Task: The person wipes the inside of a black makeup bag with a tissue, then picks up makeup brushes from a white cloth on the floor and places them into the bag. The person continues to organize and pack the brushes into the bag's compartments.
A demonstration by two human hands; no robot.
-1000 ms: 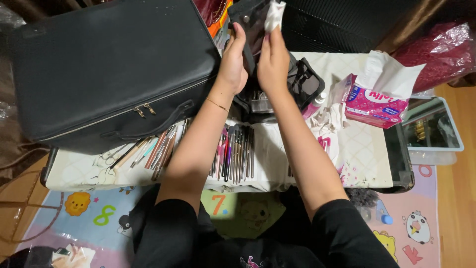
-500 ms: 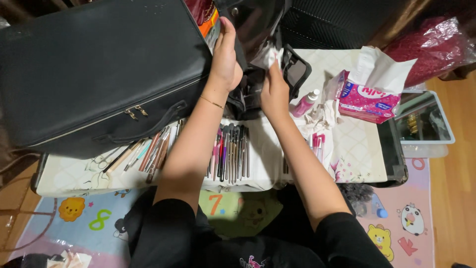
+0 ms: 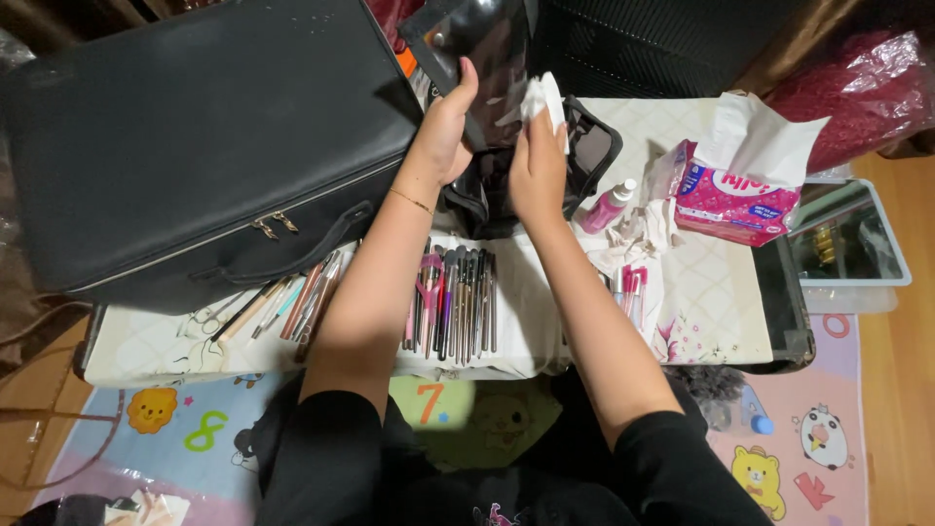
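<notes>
So the glossy black panel [image 3: 477, 49] of the black cosmetic pouch [image 3: 516, 185] is held up at about 12 o'clock of the low table [image 3: 730, 321], tilted toward the camera. It's pinched along its lower left edge by the left hand [image 3: 443, 131], thumb over the front face and the other fingers wrapped behind. A folded white tissue [image 3: 539, 97] is gripped in the fingertips of the right hand [image 3: 538, 170] and pressed flat against the panel's right half, so both hands are clamped on something, nothing loose.

For a wipe like this, the panel is best kept braced from behind by the left fingers so it isn't flexed under the pressure, probably. Short overlapping strokes from top to bottom are likely cleaner than circles, and the tissue should be refolded to a fresh face once it's smudged.

Around it: a big black zip case [image 3: 195, 146] at 10 o'clock, a row of makeup brushes [image 3: 453, 302] at 6 o'clock, a small pink spray bottle [image 3: 609, 205] just beside the pouch at 3 o'clock, and a pink tissue pack [image 3: 735, 190] further out at 3.
</notes>
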